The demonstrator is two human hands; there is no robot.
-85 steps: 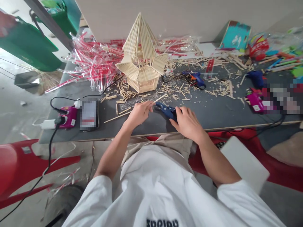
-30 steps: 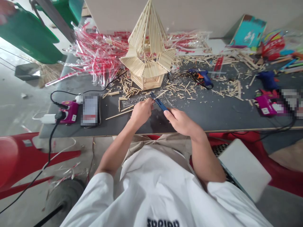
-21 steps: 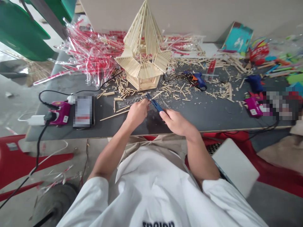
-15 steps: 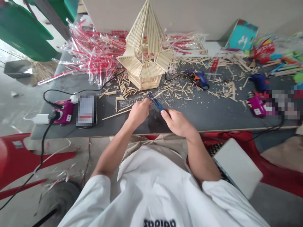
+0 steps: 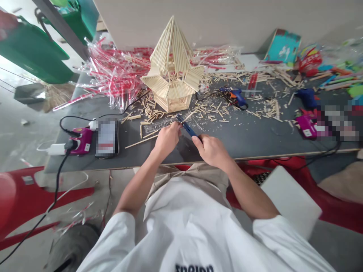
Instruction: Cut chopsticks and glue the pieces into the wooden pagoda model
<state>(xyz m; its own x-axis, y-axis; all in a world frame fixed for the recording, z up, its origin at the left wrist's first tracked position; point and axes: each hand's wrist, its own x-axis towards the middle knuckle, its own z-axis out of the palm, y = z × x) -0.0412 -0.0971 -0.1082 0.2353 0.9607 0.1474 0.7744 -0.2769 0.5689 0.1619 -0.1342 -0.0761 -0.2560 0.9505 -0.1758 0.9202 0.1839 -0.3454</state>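
My right hand (image 5: 213, 150) is closed round a blue utility knife (image 5: 189, 128), its thumb lying along the handle. The knife points away and to the left, over the table. My left hand (image 5: 168, 138) is closed in a pinch beside the knife's far end; what its fingertips hold is hidden. Just beyond the hands stands a model pavilion (image 5: 175, 90) of pale wooden sticks with a pointed roof. Left of my left hand lie a long thin stick (image 5: 140, 142) and a clear ruler (image 5: 153, 127).
Cut stick pieces (image 5: 208, 109) litter the table. A blue glue gun (image 5: 240, 99) lies right of the model, and a second blue glue gun (image 5: 306, 97) farther right. At left are a phone (image 5: 106, 138), a magenta power adapter (image 5: 82, 140) with cables, and red-and-clear wrappers (image 5: 113, 71).
The camera view has tilted slightly, so the table and model appear lower. Both hands keep nearly the same pose, with the knife still in my right hand.
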